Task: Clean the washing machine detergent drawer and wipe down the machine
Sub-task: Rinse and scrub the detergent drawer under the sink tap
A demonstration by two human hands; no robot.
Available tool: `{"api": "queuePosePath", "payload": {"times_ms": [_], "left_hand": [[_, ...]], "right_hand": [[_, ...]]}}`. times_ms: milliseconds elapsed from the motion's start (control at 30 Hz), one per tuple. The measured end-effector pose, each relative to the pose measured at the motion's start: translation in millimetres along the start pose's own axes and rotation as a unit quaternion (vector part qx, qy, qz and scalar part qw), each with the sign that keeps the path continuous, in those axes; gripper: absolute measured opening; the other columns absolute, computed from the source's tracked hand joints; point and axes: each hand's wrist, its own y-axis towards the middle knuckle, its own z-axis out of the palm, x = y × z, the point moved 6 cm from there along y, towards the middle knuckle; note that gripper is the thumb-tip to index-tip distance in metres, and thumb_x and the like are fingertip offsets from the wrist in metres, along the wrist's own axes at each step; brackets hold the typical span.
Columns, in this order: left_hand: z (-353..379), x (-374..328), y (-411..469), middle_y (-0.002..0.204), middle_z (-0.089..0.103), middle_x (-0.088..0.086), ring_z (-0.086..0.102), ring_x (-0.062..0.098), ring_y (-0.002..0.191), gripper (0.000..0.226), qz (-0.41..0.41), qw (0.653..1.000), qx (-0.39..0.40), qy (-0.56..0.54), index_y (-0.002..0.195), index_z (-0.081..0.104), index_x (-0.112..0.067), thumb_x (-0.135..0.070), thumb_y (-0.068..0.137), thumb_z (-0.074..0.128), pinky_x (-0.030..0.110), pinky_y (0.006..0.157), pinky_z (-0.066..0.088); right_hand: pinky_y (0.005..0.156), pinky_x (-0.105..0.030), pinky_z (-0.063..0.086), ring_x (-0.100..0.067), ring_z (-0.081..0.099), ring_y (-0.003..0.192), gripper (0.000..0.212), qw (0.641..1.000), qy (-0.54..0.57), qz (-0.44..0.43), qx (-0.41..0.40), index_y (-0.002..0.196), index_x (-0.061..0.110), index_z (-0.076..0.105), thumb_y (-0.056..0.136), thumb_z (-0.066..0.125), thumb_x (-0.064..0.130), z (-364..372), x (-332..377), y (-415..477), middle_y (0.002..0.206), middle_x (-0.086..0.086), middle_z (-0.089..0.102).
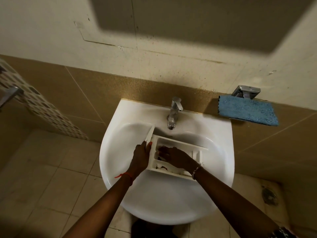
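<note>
A white detergent drawer [181, 145] lies in the white sink [130, 115], its front panel pointing up and to the left. Dark grime shows in its near compartment. My left hand [141, 155] grips the drawer by the front panel end. My right hand [173, 156] reaches into the middle compartment with its fingers bent down against the inside; whether it holds anything I cannot tell.
A chrome tap [174, 112] stands at the back of the sink, with no water visible from it. A blue cloth [248, 110] lies on a metal wall holder [246, 91] to the right. Tiled floor lies on both sides, with a drain [269, 194] at the right.
</note>
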Motion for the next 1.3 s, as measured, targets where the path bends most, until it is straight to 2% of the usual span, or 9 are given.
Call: {"api": "queuePosePath", "payload": {"times_ms": [167,300,400,500,700,900,1033,1200,1300], "left_hand": [[-2,-1,-2,0.112,0.059,0.024,0.060,0.035,0.101,0.038,0.000,1.000,-0.001,-0.013,0.120,0.051,-0.001,-0.029,0.099,0.037,0.050,0.093,0.049],[-1,-1,-2,0.113,0.058,0.025,0.060,0.036,0.102,0.038,-0.002,1.000,0.001,-0.015,0.119,0.051,-0.001,-0.029,0.099,0.037,0.052,0.094,0.048],[-1,0,-2,0.110,0.058,0.026,0.059,0.037,0.102,0.038,-0.004,1.000,0.002,-0.015,0.117,0.052,0.000,-0.030,0.099,0.036,0.052,0.094,0.048],[-1,1,-2,0.110,0.057,0.026,0.058,0.038,0.101,0.039,-0.008,1.000,0.003,-0.014,0.117,0.052,0.000,-0.031,0.099,0.035,0.050,0.094,0.048],[-1,0,-2,0.109,0.057,0.028,0.058,0.039,0.100,0.044,-0.012,1.000,0.006,-0.011,0.118,0.051,0.003,-0.033,0.099,0.034,0.051,0.092,0.048],[0,0,-2,0.113,0.054,0.028,0.058,0.038,0.102,0.042,-0.013,0.999,0.018,-0.034,0.122,0.049,0.000,-0.032,0.099,0.034,0.049,0.094,0.048],[0,1,-2,0.111,0.054,0.027,0.057,0.037,0.101,0.042,-0.011,0.999,0.015,-0.026,0.120,0.050,-0.001,-0.033,0.099,0.034,0.049,0.094,0.048],[1,5,-1,0.111,0.054,0.029,0.056,0.039,0.101,0.041,-0.013,0.999,0.021,-0.041,0.118,0.051,0.001,-0.031,0.099,0.034,0.051,0.095,0.047],[1,5,0,0.113,0.053,0.027,0.058,0.037,0.102,0.039,-0.011,0.998,0.020,-0.051,0.119,0.052,-0.001,-0.031,0.099,0.036,0.050,0.095,0.048]], "right_hand": [[0.079,-0.031,0.049,-0.019,0.059,0.079,0.057,0.986,-0.125,0.098,-0.039,0.074,0.012,0.058,0.091,0.034,0.061,-18,-26,-12,0.083,-0.008,0.062],[0.075,-0.033,0.052,-0.013,0.060,0.061,0.035,0.973,0.188,0.133,-0.019,0.083,0.004,0.062,0.096,0.049,0.034,-54,-31,-10,0.066,-0.004,0.064],[0.066,-0.033,0.058,-0.022,0.069,0.064,0.033,0.801,0.588,0.106,-0.035,0.087,-0.003,0.063,0.099,0.041,0.019,-69,-15,-3,0.069,-0.013,0.071],[0.066,-0.039,0.058,-0.030,0.071,0.070,0.029,0.630,0.772,0.087,-0.028,0.095,-0.007,0.058,0.098,0.035,0.011,-71,0,11,0.079,-0.023,0.071],[0.055,-0.035,0.057,-0.028,0.062,0.073,0.031,0.529,0.843,0.091,-0.046,0.080,-0.002,0.054,0.096,0.028,0.001,-56,16,30,0.065,-0.019,0.066],[0.056,-0.022,0.043,-0.017,0.045,0.068,0.009,0.580,0.811,0.063,-0.043,0.068,0.007,0.047,0.068,0.041,0.001,-55,25,39,0.069,-0.009,0.049],[0.055,-0.021,0.033,-0.014,0.040,0.064,0.025,0.603,0.796,0.049,-0.018,0.050,0.008,0.056,0.068,0.040,0.003,-56,28,38,0.054,-0.005,0.052],[0.083,-0.040,0.048,-0.029,0.069,0.070,0.037,0.692,0.708,0.116,0.080,0.075,0.001,0.056,0.099,0.029,0.008,-46,11,18,0.074,-0.019,0.070],[0.087,-0.036,0.046,-0.027,0.063,0.084,0.033,0.805,0.558,0.157,0.128,0.085,-0.003,0.061,0.099,0.035,0.011,-47,1,3,0.074,-0.014,0.072]]}}
